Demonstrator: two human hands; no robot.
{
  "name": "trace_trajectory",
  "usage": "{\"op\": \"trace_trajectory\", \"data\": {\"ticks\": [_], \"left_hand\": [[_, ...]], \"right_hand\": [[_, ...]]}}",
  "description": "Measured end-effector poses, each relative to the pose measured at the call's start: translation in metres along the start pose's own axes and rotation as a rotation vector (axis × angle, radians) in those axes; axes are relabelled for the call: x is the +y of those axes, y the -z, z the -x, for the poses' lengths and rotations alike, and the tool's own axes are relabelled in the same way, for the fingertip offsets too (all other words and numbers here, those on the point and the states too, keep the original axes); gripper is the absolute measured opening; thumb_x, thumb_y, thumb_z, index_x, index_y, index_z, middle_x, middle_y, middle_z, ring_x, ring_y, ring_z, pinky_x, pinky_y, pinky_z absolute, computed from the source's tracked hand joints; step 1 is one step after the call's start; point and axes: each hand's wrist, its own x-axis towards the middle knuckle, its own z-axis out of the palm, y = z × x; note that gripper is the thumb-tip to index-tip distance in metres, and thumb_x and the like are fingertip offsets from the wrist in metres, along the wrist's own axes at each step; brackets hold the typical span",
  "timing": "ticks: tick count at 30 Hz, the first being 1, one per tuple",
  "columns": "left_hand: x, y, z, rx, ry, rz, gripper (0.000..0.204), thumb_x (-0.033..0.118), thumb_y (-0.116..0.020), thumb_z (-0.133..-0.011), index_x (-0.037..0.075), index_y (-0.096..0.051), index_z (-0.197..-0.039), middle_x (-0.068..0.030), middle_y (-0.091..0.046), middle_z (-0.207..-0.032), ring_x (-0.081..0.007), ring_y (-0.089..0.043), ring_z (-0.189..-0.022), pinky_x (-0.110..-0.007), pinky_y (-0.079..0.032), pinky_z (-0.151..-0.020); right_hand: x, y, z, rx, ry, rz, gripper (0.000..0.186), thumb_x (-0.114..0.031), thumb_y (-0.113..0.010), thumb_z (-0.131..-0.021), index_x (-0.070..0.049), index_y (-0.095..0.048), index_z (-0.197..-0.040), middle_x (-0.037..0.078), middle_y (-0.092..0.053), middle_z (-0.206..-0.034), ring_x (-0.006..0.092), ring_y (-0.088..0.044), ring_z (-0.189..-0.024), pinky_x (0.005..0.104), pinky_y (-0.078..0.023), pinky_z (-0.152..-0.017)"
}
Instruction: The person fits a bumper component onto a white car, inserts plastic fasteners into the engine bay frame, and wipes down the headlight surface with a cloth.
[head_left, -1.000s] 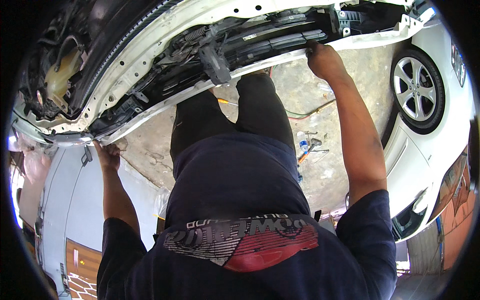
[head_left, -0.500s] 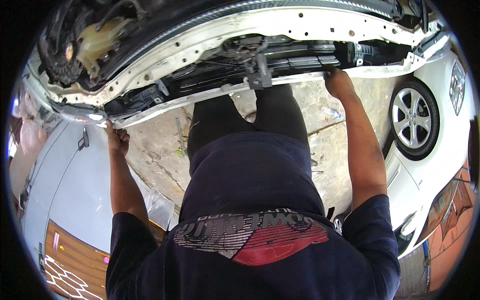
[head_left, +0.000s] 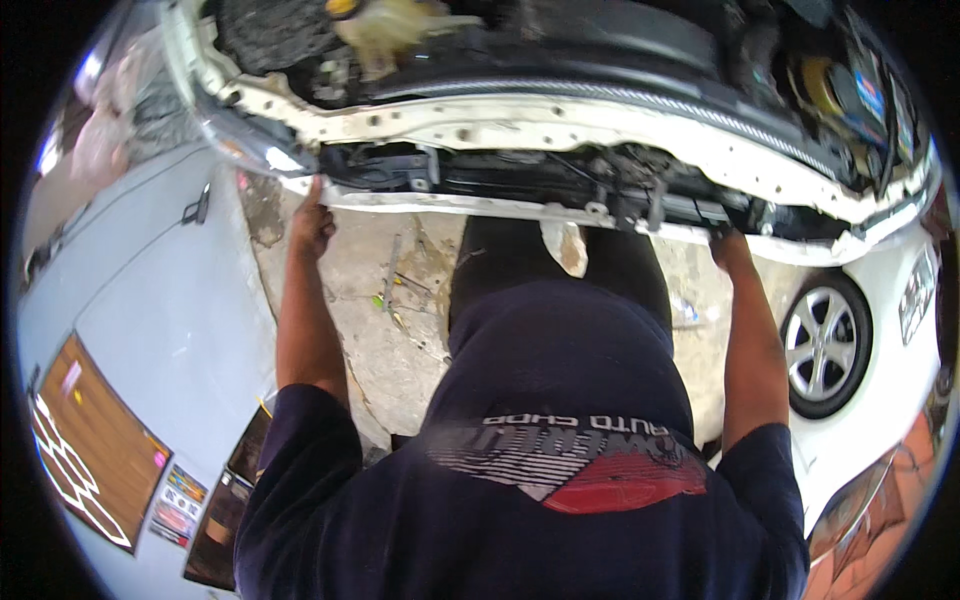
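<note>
A white front bumper cover [head_left: 440, 205] spans the front of a car whose engine bay lies open. My left hand [head_left: 313, 225] grips its upper edge at the left end, thumb on top, close to the left headlight [head_left: 275, 158]. Farther right along the same edge, my right hand [head_left: 735, 252] is closed on the bumper cover, its fingertips partly hidden at the dark gap. Behind the cover runs a cream metal crossmember [head_left: 500, 133] with several holes. A dark latch bracket [head_left: 640, 205] sits between the two, nearer my right hand.
A yellowish plastic reservoir [head_left: 385, 35] is in the engine bay. A white car with a spoked wheel [head_left: 828, 345] stands close on the right, a pale grey-blue car [head_left: 150, 290] on the left. Loose tools [head_left: 390, 285] lie on the concrete floor [head_left: 400, 360].
The view has swung, so the car front now slants down to the right instead of up. Both hands keep hold of the bumper cover at about the same places.
</note>
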Motion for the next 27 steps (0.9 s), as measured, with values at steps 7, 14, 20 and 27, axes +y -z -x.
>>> {"op": "trace_trajectory", "data": {"ticks": [7,14,20,27], "left_hand": [[0.006,0.007,0.007,-0.030,-0.042,0.016,0.047,0.046,-0.082,-0.087,0.013,-0.053,-0.103,0.0095,-0.034,-0.064,-0.0057,-0.032,-0.047,-0.025,-0.023,-0.043],[0.030,-0.017,0.025,0.088,-0.040,-0.174,0.056,0.051,-0.086,-0.080,0.006,-0.059,-0.100,0.0057,-0.042,-0.065,-0.0074,-0.033,-0.047,-0.027,-0.023,-0.043],[0.040,-0.014,0.026,0.118,-0.031,-0.245,0.065,0.055,-0.090,-0.072,0.002,-0.073,-0.105,-0.0030,-0.066,-0.084,-0.0119,-0.047,-0.055,-0.031,-0.033,-0.047],[0.055,-0.009,0.031,0.178,-0.054,-0.425,0.081,0.059,-0.091,-0.068,-0.005,-0.072,-0.114,-0.0133,-0.074,-0.103,-0.0212,-0.066,-0.080,-0.035,-0.051,-0.068]], "right_hand": [[0.011,-0.019,-0.020,-0.064,-0.021,-0.015,0.039,-0.022,-0.060,-0.096,-0.008,-0.065,-0.132,0.028,-0.066,-0.125,0.0461,-0.062,-0.118,0.0499,-0.051,-0.099],[0.007,-0.012,-0.013,-0.002,0.064,0.011,0.041,-0.016,-0.055,-0.093,-0.003,-0.061,-0.132,0.030,-0.066,-0.123,0.0483,-0.061,-0.117,0.0522,-0.050,-0.101],[0.018,-0.020,-0.023,-0.098,-0.051,-0.104,0.042,-0.009,-0.060,-0.084,0.000,-0.059,-0.125,0.029,-0.069,-0.111,0.0472,-0.066,-0.106,0.0515,-0.052,-0.087],[0.026,-0.033,-0.034,-0.129,-0.076,-0.011,0.050,-0.007,-0.060,-0.083,0.001,-0.053,-0.133,0.028,-0.068,-0.115,0.0463,-0.065,-0.110,0.0502,-0.052,-0.089]]}}
